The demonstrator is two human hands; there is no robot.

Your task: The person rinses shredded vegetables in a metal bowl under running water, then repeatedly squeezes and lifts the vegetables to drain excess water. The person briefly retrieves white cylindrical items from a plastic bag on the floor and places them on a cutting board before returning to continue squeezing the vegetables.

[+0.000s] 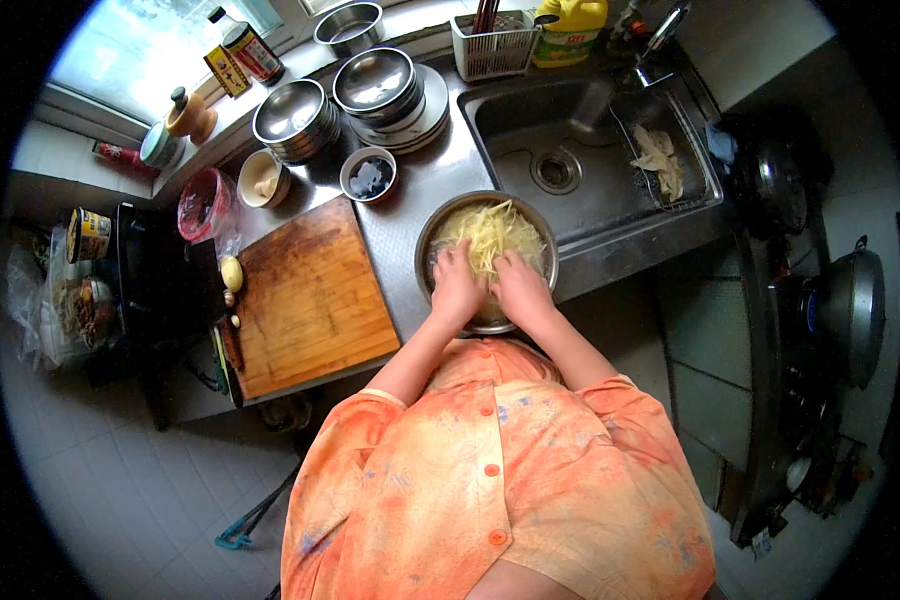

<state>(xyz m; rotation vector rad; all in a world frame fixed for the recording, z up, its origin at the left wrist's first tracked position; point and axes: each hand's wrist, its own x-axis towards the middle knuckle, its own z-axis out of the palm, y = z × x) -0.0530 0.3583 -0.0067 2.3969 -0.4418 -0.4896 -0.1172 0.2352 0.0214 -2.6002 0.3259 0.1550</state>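
Observation:
Both of my hands are inside a round stainless steel basin (424,259) at the counter's front edge. Pale yellow shreds, which look like cut potato (487,225), lie heaped in cloudy liquid there. My left hand (456,285) has its fingers in the shreds on the left side. On the right, my right hand (521,289) closes around part of the same heap. Shreds sit between the two hands, and some fingertips are hidden among them. Left of the basin lies a wooden cutting board (307,300), with a peeled potato-like piece (232,274) by its left edge.
A steel sink (525,135) with a wire rack (709,169) adjoins the basin on the right. Behind the board stand a bowl of dark liquid (370,176), a cream bowl (259,172) and stacked steel bowls (292,112). A knife handle (232,349) lies along the board's left edge.

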